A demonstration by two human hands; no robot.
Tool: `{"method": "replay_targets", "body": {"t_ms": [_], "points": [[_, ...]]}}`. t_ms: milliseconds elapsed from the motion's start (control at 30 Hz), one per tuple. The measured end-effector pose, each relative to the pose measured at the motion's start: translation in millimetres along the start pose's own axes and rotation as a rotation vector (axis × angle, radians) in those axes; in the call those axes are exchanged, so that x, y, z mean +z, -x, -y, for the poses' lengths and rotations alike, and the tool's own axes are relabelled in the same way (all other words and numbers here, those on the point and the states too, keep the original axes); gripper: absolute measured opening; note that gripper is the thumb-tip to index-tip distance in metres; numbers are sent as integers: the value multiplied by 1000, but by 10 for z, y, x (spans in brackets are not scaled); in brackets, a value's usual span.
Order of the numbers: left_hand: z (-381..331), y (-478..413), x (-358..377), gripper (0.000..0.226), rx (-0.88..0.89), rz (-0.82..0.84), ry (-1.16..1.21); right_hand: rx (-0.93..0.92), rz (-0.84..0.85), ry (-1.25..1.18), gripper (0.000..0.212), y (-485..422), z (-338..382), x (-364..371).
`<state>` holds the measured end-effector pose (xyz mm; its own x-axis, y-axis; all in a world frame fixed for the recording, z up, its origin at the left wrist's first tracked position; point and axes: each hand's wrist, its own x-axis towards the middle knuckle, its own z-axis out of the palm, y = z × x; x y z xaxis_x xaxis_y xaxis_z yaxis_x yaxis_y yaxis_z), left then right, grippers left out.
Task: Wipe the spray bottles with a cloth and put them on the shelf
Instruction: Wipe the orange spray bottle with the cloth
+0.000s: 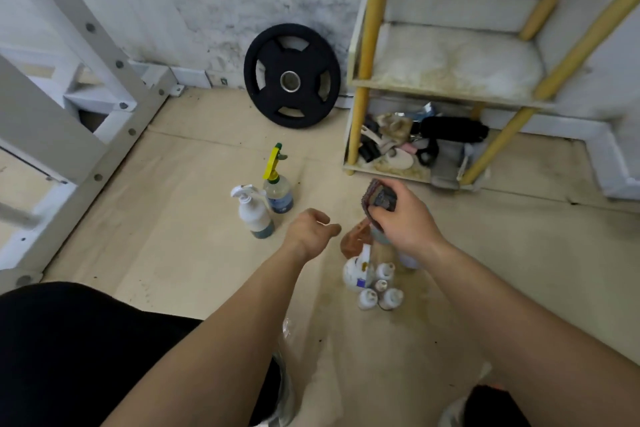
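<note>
Currently both bare forearms reach forward and down over the floor in front of the shelf (433,92), the left hand (311,230) bent at the wrist, its fingers loosely curled around nothing. Beside it, nearer the shelf, the right hand (403,218) clamps a bunched dark cloth (381,198) between thumb and curled fingers, over an orange-triggered bottle (356,241) whose body is mostly hidden; whether cloth and bottle touch cannot be told. Farther left of the shelf, a white spray bottle (254,215) and a yellow-triggered spray bottle (278,191) stand upright, close together.
</note>
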<state>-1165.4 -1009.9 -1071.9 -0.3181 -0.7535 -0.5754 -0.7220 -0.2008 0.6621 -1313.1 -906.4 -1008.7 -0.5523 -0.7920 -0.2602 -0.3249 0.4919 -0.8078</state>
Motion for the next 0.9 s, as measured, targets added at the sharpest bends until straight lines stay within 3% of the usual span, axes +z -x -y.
{"method": "replay_targets", "body": {"t_ms": [200,433,600,900], "points": [[-97,6,285,45,126,-17,-227,120,-72,11,43,130,-511,-371],[-93,-241,555,53,170,2,-234,218,-64,1,46,69,-955,-342],[-70,-429,657,48,146,60,-185,255,-37,-26,48,-2,-1104,-187],[-54,-506,713,42,254,31,-458,254,-7,-66,44,-66,-1165,-81]]}}
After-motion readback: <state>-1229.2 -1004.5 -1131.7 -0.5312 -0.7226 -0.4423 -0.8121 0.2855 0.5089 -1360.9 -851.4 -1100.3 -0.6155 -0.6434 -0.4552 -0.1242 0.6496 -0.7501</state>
